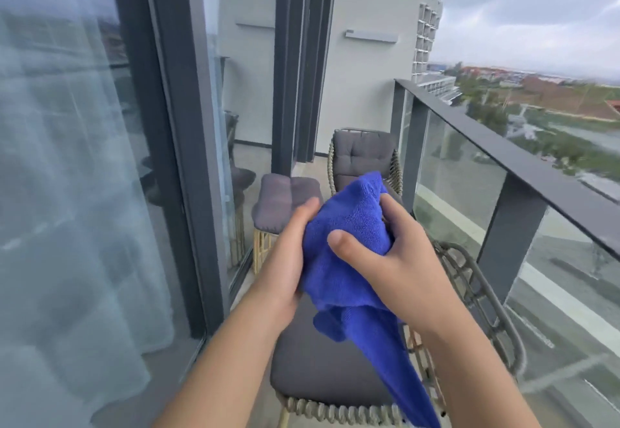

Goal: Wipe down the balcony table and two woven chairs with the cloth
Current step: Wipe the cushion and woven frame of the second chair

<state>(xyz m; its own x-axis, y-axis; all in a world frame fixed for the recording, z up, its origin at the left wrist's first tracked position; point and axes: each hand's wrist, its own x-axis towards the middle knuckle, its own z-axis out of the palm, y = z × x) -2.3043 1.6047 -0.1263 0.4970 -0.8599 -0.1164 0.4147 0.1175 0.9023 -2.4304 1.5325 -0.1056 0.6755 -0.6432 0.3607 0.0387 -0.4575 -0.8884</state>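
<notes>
Cloth (349,246) bunching between left hand (285,259) and right hand (396,259), both gripping.
Seemingly just starting: hovering above near chair (328,370); far chair (364,155), table unseen.

Head-worn view, forward and down, close over hands (339,259).

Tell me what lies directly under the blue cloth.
Under the blue cloth, gripped by the left hand and the right hand, is the near woven chair with its grey seat cushion. The cloth's hanging tail hides part of that cushion and rim.
</notes>
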